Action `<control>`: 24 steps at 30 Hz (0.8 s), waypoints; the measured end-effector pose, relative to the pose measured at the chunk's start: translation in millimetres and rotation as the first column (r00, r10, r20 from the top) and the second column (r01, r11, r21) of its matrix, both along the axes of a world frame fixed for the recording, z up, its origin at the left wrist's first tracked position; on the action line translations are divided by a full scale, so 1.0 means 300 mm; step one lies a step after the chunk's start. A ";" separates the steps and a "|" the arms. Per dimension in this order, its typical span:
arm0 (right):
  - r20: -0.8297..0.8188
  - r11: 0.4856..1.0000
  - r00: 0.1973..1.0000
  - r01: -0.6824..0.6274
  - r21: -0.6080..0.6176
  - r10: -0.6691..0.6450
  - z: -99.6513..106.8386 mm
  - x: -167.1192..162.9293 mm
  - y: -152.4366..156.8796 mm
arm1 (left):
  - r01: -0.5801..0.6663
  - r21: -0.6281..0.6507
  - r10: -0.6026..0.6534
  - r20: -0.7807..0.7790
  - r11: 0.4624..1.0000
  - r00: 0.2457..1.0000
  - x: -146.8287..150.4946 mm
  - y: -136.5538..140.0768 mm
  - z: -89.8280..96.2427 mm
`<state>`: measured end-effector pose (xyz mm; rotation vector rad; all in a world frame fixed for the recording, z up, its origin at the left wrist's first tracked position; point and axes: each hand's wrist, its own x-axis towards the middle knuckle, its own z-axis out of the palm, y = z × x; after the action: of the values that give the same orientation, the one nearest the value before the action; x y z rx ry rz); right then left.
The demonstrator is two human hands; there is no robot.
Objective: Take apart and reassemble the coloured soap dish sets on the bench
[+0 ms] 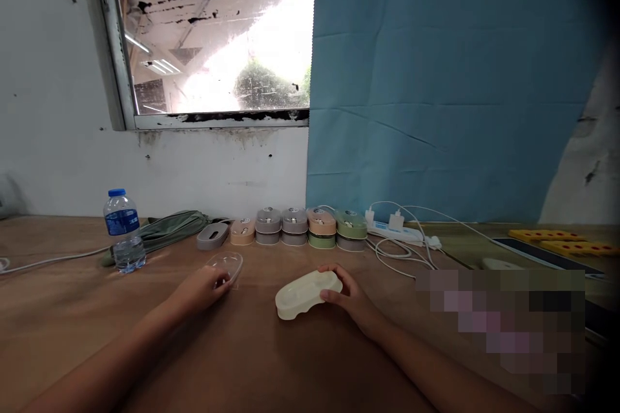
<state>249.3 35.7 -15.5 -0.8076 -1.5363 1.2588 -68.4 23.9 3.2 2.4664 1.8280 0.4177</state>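
My right hand [346, 293] grips one end of a pale cream oval tray insert [306, 293], thumb in front and fingers behind. The insert is tilted a little above the brown tabletop, its moulded recess facing up. Over to the left, my left hand [208, 285] is closed, thumb and fingers pinching the near edge of a clear plastic oval lid [230, 262]. Beyond the hands stands a row of oval boxes, among them a grey box [213, 236], a peach box [242, 231] and a stacked green box [351, 224].
A water bottle [124, 232] stands at the left, beside a dark green fabric bag [169, 232]. Back right, a white power strip [397, 232] has chargers and loose cables [394, 251]. Yellow perforated blocks [547, 235] and dark flat panels lie at far right, near a pixelated patch.
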 end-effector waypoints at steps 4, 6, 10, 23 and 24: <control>0.018 1.000 1.000 0.016 0.004 -0.016 -0.004 -0.002 0.004 | -0.137 0.006 0.137 0.021 0.991 0.990 -0.117 -0.020 -0.014; 0.028 1.000 0.999 0.023 -0.003 -0.023 -0.004 -0.002 0.005 | -0.174 0.028 0.173 0.034 0.984 0.984 -0.162 -0.022 -0.028; 0.028 1.000 1.000 0.011 -0.026 -0.010 -0.009 0.000 0.008 | -0.174 0.081 0.174 0.002 0.981 0.985 -0.213 -0.006 -0.047; 0.040 1.000 0.999 0.001 -0.031 0.000 -0.009 0.002 0.007 | -0.220 0.059 0.224 -0.072 0.974 0.972 -0.274 0.081 -0.050; 0.033 0.999 0.999 -0.002 -0.034 0.003 -0.009 0.002 0.007 | -0.225 0.053 0.229 -0.078 0.973 0.970 -0.274 0.082 -0.048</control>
<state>249.9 37.9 -18.1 -0.8526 -1.5466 1.2821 -150.7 48.6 -11.2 2.3426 2.1682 0.3733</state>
